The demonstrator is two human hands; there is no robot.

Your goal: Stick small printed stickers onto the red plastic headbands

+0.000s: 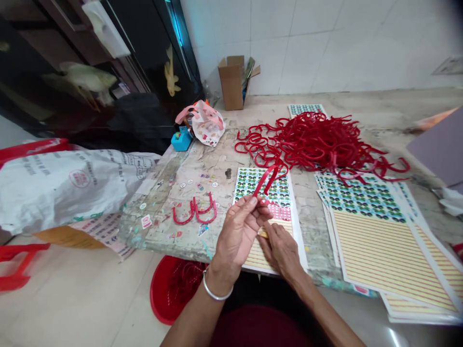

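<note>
My left hand (240, 226) is closed, pinching a red headband (263, 180) between thumb and fingers above a sticker sheet (249, 185). Blue-green stickers fill the sheet's upper part, a pink patch shows in its middle, and yellow striped strips run below. Low on this sheet rests my right hand (282, 248), its fingers curled and partly behind the left hand. A small yellow bit (263, 234) shows at its fingertips; I cannot make out what it is. A few finished-looking U-shaped red headbands (195, 211) lie to the left of the sheet.
A large heap of red headbands (318, 140) covers the table's back. More sticker sheets (390, 255) are stacked at the right, overhanging the front edge. A cardboard box (231, 86), a pink-handled bag (208, 125) and a blue tape dispenser (181, 140) stand behind. Below sits a red basin (159, 294).
</note>
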